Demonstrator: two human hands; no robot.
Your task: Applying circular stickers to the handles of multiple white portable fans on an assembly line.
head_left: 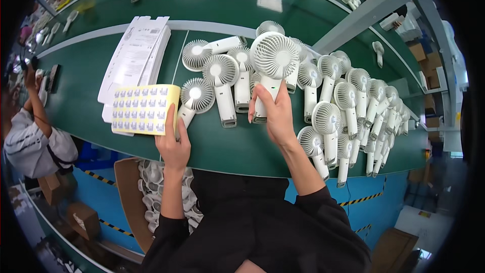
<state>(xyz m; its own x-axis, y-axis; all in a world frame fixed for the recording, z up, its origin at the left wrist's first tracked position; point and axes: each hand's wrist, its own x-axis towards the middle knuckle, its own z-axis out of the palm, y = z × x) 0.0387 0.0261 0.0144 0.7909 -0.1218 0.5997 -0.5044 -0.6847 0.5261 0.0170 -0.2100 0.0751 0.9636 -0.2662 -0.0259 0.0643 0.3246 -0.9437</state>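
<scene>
My left hand (pixel 174 144) is closed on the right edge of a yellow-backed sheet of stickers (pixel 140 108), which carries rows of small pale labels. Wrapped round the handle of a white handheld fan (pixel 274 56), my right hand (pixel 275 111) holds it up above the table with the round grille at the top. A small green light or mark shows on its handle. Several similar fans (pixel 221 71) lie between my hands and just behind the held one. To the right, a large cluster of white fans (pixel 346 96) spreads to the table's edge.
A stack of flat white printed cartons (pixel 132 55) lies behind the stickers. Under the table edge stands a cardboard box (pixel 129 197) full of white parts. A grey metal post (pixel 369 12) rises at the back right. Another person (pixel 38 136) works at the far left.
</scene>
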